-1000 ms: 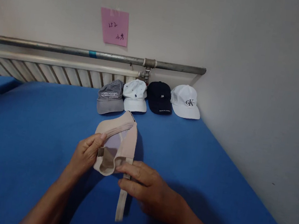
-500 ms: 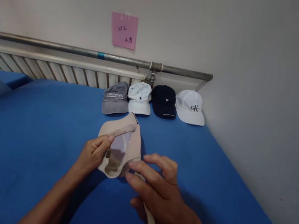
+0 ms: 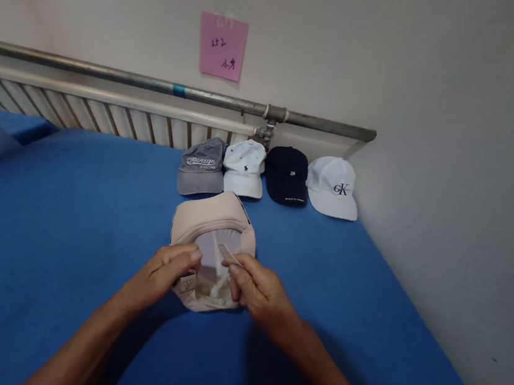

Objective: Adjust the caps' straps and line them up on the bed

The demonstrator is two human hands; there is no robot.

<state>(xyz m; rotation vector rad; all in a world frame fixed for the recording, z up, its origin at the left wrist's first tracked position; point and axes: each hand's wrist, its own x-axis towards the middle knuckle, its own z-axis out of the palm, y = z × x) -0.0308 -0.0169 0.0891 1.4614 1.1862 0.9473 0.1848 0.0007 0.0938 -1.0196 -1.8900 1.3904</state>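
We've got the beige cap (image 3: 214,237) upside down betw. both hands, just above the blue sheet (image 3: 70,226). Left hand (image 3: 167,272) grips its near-left rim w/ thumb & fingers. Right hand (image 3: 255,286) pinches the strap (image 3: 225,254) over the cap's hollow. Half a sec ago the strap hung down under the right hand, near our side; now it's pulled up inside the cap, and the right hand has come in close beside the left. Beyond the hands, well apart: grey cap (image 3: 201,166), white cap (image 3: 244,167), black cap (image 3: 287,175), white logo cap (image 3: 333,186) in a row by the wall.
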